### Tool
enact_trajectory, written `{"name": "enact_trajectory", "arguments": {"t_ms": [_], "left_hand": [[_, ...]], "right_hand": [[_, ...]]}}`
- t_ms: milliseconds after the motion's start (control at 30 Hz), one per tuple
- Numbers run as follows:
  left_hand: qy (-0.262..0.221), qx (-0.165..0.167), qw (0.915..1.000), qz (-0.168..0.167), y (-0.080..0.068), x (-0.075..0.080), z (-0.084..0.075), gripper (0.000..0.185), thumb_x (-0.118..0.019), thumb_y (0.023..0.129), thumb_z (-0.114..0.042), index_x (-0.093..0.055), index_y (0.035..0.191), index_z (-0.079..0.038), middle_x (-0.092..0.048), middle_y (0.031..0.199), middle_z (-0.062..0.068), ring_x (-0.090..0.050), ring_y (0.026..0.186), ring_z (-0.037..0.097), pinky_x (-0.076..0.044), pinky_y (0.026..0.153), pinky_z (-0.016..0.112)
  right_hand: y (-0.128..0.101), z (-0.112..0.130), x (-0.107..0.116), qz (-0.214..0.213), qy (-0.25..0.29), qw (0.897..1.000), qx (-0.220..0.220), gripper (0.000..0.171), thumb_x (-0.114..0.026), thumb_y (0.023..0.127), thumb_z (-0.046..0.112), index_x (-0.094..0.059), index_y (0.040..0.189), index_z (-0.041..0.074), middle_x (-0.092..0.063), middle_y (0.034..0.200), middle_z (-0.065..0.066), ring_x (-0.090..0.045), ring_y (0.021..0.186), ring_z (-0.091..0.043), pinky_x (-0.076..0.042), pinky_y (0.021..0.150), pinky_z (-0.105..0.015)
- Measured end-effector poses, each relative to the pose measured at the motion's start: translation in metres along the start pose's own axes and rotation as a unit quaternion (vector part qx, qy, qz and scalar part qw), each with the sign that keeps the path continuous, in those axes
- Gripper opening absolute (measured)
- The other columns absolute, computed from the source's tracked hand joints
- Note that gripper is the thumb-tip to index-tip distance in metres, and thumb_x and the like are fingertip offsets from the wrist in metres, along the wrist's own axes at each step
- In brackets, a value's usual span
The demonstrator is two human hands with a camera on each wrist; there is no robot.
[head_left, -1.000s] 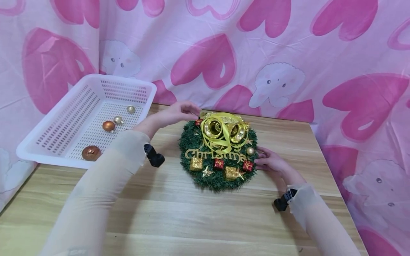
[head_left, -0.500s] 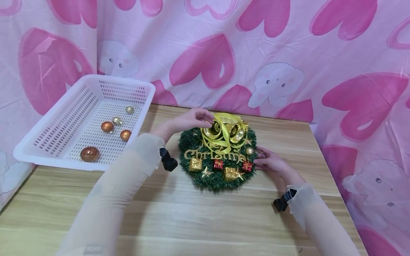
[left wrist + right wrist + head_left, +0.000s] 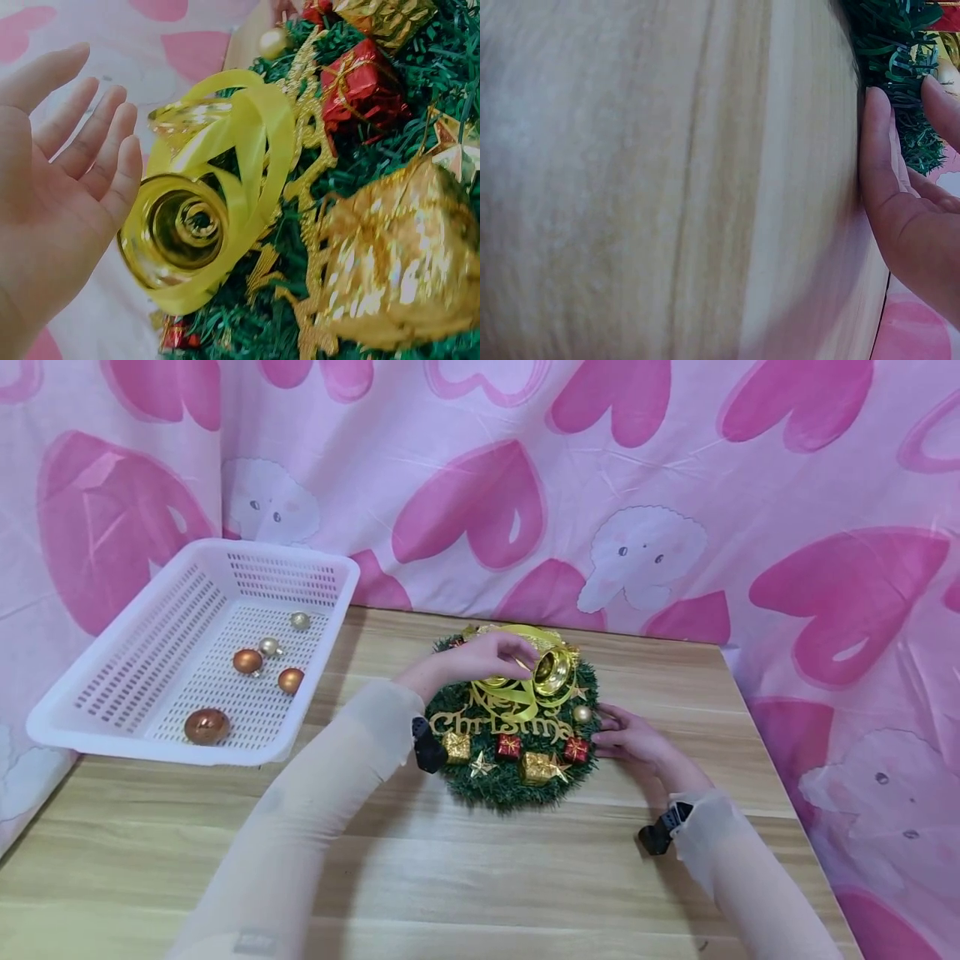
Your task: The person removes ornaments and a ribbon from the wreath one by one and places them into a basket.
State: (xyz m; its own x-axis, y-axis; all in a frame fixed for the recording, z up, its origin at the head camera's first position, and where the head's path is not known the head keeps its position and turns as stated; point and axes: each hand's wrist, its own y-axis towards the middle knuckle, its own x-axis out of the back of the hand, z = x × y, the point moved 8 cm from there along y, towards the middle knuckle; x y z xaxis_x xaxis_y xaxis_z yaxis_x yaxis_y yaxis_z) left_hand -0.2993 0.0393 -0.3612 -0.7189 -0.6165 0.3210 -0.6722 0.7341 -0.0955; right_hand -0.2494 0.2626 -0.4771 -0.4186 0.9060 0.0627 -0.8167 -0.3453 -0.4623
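A round green Christmas wreath (image 3: 502,789) lies on the table, decorated with small wrapped gift boxes, stars and gold lettering. Two shiny gold bells (image 3: 553,672) with yellow ribbon (image 3: 259,142) sit at its far side. My left hand (image 3: 487,660) is over the left bell, hiding most of it in the head view. Beside that bell in the left wrist view, the same hand (image 3: 67,180) has loosely extended fingers and holds nothing. At the wreath's right edge, my right hand (image 3: 637,739) holds the rim, with green tinsel (image 3: 900,60) between thumb and fingers in the right wrist view.
A white perforated plastic basket (image 3: 127,748) stands at the left with several ball ornaments inside, such as a large brown ball (image 3: 207,727) and an orange ball (image 3: 247,662). A pink heart-print curtain (image 3: 480,510) hangs behind the wooden table (image 3: 465,893).
My left hand has moved right, from the wreath's upper left edge to above the bells. My right hand stays at the right rim, and the wreath has hardly moved.
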Motion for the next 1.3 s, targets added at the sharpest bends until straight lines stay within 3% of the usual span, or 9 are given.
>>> {"name": "enact_trajectory", "arguments": {"t_ms": [333,667,900,1100,1300], "left_hand": [[0.016,-0.002,0.9992,0.035,0.02,-0.025,-0.002,0.045,-0.065,0.087,-0.016,-0.051,0.127,-0.001,-0.056,0.126,0.015,-0.057,0.111,0.019,-0.048,0.093,0.024],[0.048,-0.001,0.9966,0.067,0.041,-0.047,-0.005,0.047,-0.065,0.087,-0.015,-0.049,0.129,-0.003,-0.055,0.128,0.014,-0.056,0.113,0.021,-0.048,0.094,0.024],[0.075,0.013,0.9932,0.088,0.055,-0.065,0.001,0.054,-0.067,0.085,-0.013,-0.045,0.133,0.0,-0.051,0.133,0.016,-0.052,0.121,0.027,-0.045,0.099,0.026],[0.132,0.025,0.9868,0.09,0.062,-0.077,0.006,0.053,-0.066,0.087,-0.014,-0.046,0.134,-0.002,-0.051,0.134,0.012,-0.052,0.119,0.023,-0.046,0.097,0.025],[0.209,0.04,0.9724,0.095,0.065,-0.088,0.013,0.047,-0.062,0.089,-0.012,-0.047,0.133,-0.004,-0.053,0.133,0.01,-0.051,0.121,0.02,-0.043,0.1,0.026]], "right_hand": [[0.0,0.001,0.002,-0.007,-0.001,1.0,-0.001,0.08,-0.05,0.09,-0.004,0.004,0.149,0.002,-0.037,0.107,-0.003,-0.059,0.086,-0.005,-0.054,0.086,-0.027],[0.0,0.002,0.004,-0.014,-0.004,1.0,-0.006,0.079,-0.051,0.09,-0.003,0.003,0.149,0.002,-0.04,0.107,-0.003,-0.059,0.085,-0.005,-0.054,0.085,-0.027],[0.001,0.003,0.002,-0.012,-0.001,1.0,-0.006,0.079,-0.051,0.091,-0.003,0.003,0.149,0.002,-0.044,0.106,-0.001,-0.06,0.085,-0.005,-0.054,0.086,-0.028],[0.001,0.002,0.001,-0.012,0.0,1.0,-0.005,0.079,-0.05,0.09,-0.003,0.002,0.149,0.002,-0.044,0.103,0.0,-0.06,0.084,-0.005,-0.054,0.085,-0.027],[0.0,0.0,0.001,-0.011,0.006,1.0,-0.004,0.079,-0.051,0.09,-0.003,0.002,0.149,0.002,-0.044,0.1,0.003,-0.06,0.084,-0.004,-0.054,0.085,-0.026]]}}
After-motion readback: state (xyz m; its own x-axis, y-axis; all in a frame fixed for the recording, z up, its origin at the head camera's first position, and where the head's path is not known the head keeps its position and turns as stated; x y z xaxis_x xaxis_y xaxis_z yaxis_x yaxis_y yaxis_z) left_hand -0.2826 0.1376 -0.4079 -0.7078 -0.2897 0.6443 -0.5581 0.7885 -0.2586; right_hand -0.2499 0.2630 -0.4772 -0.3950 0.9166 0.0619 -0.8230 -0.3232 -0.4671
